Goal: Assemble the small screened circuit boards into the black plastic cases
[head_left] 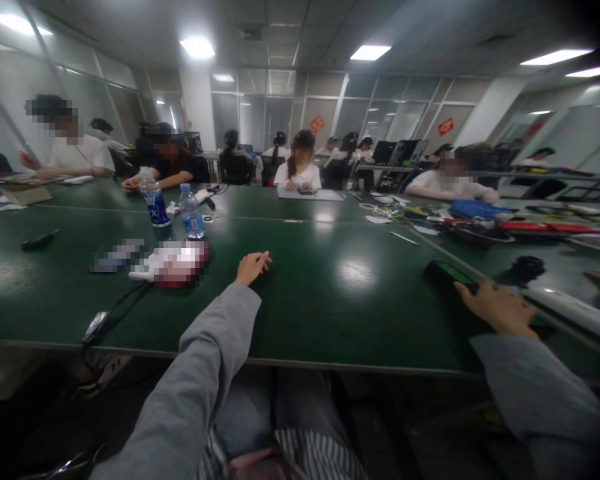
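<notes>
My left hand [251, 267] reaches out over the dark green table [300, 293], fingers stretched forward and together, holding nothing. It lies just right of a blurred white and red object [177, 262]. My right hand [495, 308] rests flat on the table at the right, fingers spread, with its fingertips touching a dark flat device with a green face [447, 273]. Both arms wear grey sleeves.
Two water bottles [155, 198] [191, 212] stand at the left middle. A cable and plug [100, 321] lie by the near edge. Tools and coloured cables [480, 217] clutter the right side. Several people sit along the far side. A black object [525, 268] sits beyond my right hand.
</notes>
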{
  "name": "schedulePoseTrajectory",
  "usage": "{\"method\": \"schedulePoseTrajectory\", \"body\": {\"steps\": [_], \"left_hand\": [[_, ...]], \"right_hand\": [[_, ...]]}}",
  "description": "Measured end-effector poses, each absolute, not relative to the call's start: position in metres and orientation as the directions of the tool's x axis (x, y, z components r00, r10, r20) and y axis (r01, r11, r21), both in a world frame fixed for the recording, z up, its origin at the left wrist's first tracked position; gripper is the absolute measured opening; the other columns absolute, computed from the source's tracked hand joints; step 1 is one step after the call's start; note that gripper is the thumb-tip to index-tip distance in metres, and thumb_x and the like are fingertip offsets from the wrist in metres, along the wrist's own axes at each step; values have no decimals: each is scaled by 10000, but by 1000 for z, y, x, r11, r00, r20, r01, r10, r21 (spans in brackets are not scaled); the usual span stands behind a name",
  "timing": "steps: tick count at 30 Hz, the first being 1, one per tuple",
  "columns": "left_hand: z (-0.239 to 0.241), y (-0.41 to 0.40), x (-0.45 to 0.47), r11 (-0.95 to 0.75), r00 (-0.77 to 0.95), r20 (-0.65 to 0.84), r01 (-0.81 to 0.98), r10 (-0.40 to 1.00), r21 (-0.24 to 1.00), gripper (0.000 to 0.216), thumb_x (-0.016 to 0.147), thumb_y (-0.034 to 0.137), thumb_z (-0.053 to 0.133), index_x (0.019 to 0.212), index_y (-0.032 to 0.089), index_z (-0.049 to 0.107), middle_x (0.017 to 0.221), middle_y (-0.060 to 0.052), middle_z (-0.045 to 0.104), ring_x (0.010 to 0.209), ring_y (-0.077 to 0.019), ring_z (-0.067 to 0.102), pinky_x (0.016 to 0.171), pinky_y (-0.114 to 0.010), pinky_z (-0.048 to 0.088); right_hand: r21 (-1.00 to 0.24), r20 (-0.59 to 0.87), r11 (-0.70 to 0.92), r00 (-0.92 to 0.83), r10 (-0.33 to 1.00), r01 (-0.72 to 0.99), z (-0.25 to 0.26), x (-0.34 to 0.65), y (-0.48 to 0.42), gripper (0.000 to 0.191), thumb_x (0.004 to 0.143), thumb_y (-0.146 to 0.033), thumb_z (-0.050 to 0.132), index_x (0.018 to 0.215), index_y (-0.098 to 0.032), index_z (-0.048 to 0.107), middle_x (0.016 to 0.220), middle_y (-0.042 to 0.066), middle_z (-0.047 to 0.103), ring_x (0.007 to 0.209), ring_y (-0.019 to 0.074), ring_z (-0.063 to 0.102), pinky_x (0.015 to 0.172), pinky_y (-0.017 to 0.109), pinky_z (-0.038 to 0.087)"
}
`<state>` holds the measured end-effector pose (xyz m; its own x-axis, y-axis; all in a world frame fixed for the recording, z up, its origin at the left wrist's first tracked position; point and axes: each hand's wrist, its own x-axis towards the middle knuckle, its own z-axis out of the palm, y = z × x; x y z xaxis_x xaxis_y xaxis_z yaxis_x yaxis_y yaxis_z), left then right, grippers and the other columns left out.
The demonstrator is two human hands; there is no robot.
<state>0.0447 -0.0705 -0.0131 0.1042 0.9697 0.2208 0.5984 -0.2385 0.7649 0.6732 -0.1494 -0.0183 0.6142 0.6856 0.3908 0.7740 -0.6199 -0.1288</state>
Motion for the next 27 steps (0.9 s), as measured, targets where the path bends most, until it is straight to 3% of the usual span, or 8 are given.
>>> {"method": "schedulePoseTrajectory", "body": {"steps": [4,8,14,17,19,21,24,27], "left_hand": [[-13,-69,45,-239,108,220,604,970,761,517,988,558,358,965,213,742,772,-1,715,594,-127,612,659,-269,440],[-15,-67,45,-240,111,218,599,970,764,519,984,565,364,968,212,743,768,-3,712,598,-131,613,656,-270,441],[-16,-66,44,-241,111,217,569,970,786,523,975,583,373,954,213,741,757,-4,708,597,-135,618,642,-265,447],[-17,-65,45,-244,83,237,542,968,804,493,976,571,390,979,217,734,802,-12,718,600,-133,630,680,-274,480],[-19,-63,46,-240,29,264,520,964,819,451,980,546,414,1115,219,693,972,-43,731,711,-147,677,753,-288,506],[-20,-61,47,-232,-55,298,500,953,834,469,979,514,448,1296,199,590,1241,-112,659,949,-183,693,878,-318,508],[-20,-56,47,-213,-181,334,482,925,850,545,955,435,536,1406,137,476,1477,-192,459,1332,-252,503,1107,-382,383],[-16,-52,43,-174,-278,325,457,904,873,517,931,332,580,1389,114,484,1494,-207,427,1459,-274,331,1204,-425,243]], "right_hand": [[-139,256,-653,664,703,745,-13,664,-141,809,929,-688,339,1422,-61,475,1351,374,411,1331,503,316,934,643,248],[-126,217,-626,637,740,770,-3,624,-131,776,944,-670,332,1402,-59,472,1312,354,453,1315,470,347,938,645,276],[-68,269,-416,418,868,907,13,490,-112,627,945,-603,392,1291,-96,518,1310,249,532,1225,421,452,981,659,313],[-37,286,-236,237,928,971,20,397,-104,545,951,-541,429,1251,-96,532,1261,223,575,1186,394,489,973,617,352],[-39,325,-84,92,941,996,22,334,-100,525,954,-525,434,1268,-113,524,1273,216,574,1174,383,497,960,582,372],[-38,360,74,-56,931,997,22,276,-99,528,947,-532,445,1259,-115,532,1272,217,577,1158,381,500,944,559,386],[-21,418,289,-254,872,957,19,208,-101,503,957,-530,429,1242,-134,551,1247,195,603,1140,367,506,943,533,391],[-13,435,365,-324,840,931,16,172,-105,500,978,-532,393,1235,-137,560,1234,184,613,1119,341,520,944,502,396]]}}
